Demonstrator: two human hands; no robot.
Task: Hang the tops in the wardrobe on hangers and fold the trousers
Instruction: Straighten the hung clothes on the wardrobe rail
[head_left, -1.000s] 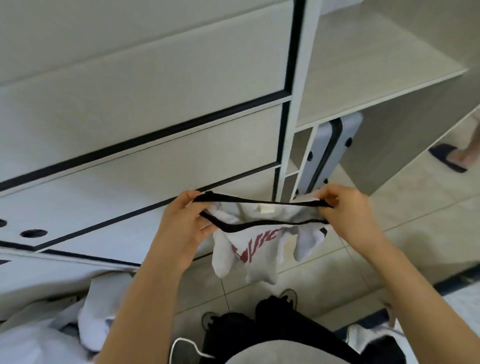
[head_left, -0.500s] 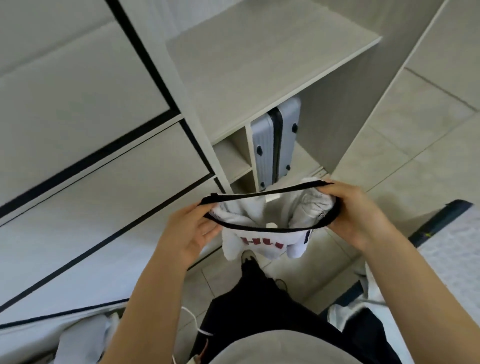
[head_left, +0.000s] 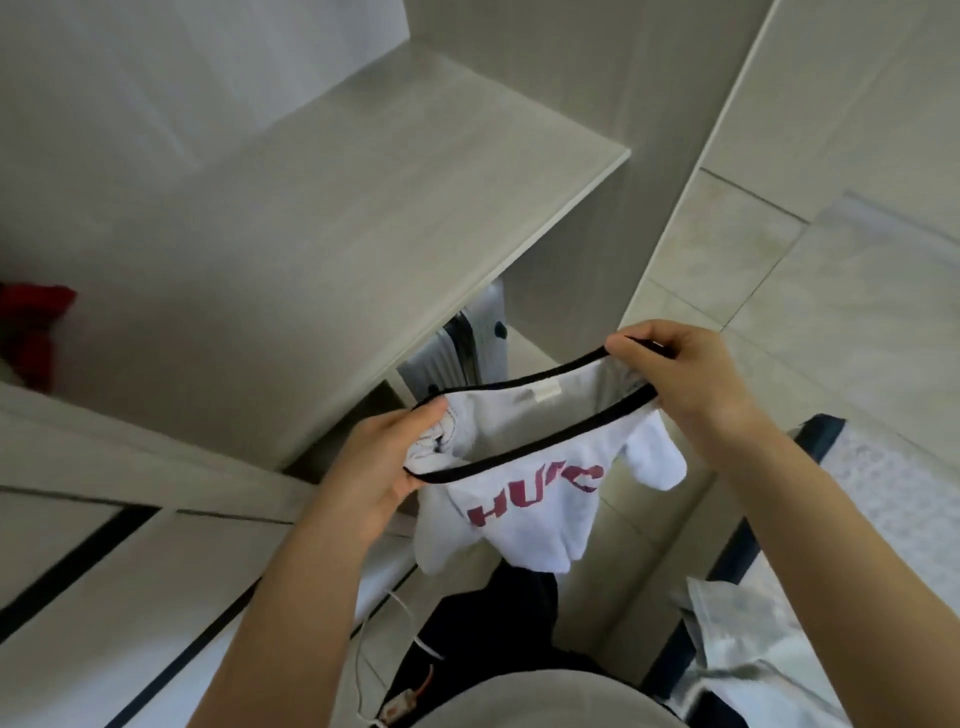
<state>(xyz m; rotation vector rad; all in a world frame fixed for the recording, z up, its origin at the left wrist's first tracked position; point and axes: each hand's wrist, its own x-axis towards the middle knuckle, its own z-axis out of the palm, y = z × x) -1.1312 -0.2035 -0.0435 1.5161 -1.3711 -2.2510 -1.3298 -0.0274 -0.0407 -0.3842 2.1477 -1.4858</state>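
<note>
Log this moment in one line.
item: white top | left hand: grips black neckline | right hand: pinches neckline | state: stretched open, not yet hung

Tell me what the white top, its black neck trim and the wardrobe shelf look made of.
White top: soft matt knit, probably cotton jersey; it hangs limp in folds. Black trim: a fabric band, held taut; weave too blurred to tell. Wardrobe shelf: pale matt board with faint wood grain, likely laminate.
</note>
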